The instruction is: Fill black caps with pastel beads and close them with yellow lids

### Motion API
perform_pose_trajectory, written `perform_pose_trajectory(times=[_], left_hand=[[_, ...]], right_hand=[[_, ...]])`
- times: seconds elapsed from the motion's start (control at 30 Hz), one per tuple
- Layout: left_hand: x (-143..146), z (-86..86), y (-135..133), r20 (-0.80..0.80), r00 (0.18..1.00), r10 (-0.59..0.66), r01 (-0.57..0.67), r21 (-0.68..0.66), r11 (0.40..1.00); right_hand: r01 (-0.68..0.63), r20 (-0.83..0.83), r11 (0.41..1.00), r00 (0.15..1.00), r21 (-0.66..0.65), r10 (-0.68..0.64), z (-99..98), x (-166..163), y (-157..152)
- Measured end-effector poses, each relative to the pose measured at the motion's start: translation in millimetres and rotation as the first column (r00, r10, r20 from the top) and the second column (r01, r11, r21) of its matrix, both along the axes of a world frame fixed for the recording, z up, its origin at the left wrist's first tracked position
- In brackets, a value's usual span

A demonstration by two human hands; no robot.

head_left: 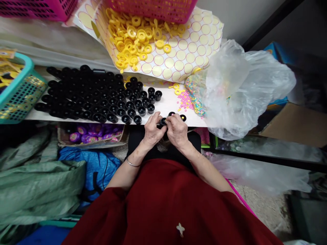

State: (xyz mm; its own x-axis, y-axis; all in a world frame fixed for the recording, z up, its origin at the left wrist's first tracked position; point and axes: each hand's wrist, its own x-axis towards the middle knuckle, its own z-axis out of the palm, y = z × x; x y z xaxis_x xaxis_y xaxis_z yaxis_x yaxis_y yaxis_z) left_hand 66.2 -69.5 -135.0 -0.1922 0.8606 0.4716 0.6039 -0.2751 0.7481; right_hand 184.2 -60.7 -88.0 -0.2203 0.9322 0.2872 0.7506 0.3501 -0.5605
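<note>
At the front edge of the white table, my left hand [152,131] has its thumb and fingers closed around a small black cup [162,121]. My right hand [177,131] is pinched over that same cup, with a small yellow bead [166,120] showing at its fingertips. Just beyond the right hand stand two more black cups; the one on the right [183,118] has a yellow bead in it. A loose pile of pink and yellow beads [186,101] lies behind them. Many black cups [112,102] stand packed together left of my hands.
Yellow ring-shaped plastic pieces [138,34] lie heaped on sticker sheets [176,63] at the back, below a pink basket [153,8]. A clear plastic bag [245,85] covers the right end. On the left is a teal basket [24,88]; below sits a box of purple items [94,133].
</note>
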Motion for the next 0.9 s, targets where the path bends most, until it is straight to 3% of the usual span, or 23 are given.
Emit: perform_pose_trajectory(times=[0.27,0.7,0.9], left_hand=[[0.1,0.2,-0.3,0.006,1.0,-0.007,0.007,-0.001,1.0],[0.5,-0.6,-1.1,-0.025,0.999,0.031,-0.03,0.038,0.999],[-0.5,-1.6,-1.3,-0.021,1.0,0.01,-0.01,0.028,1.0]], right_hand=[[-0.083,0.209,0.996,0.975,0.041,0.072,9.1,0.0,0.5],[-0.063,0.017,0.998,0.998,0.003,0.062,1.5,0.9,0.7],[-0.094,0.124,0.996,0.988,-0.008,0.094,7.9,0.1,0.4]])
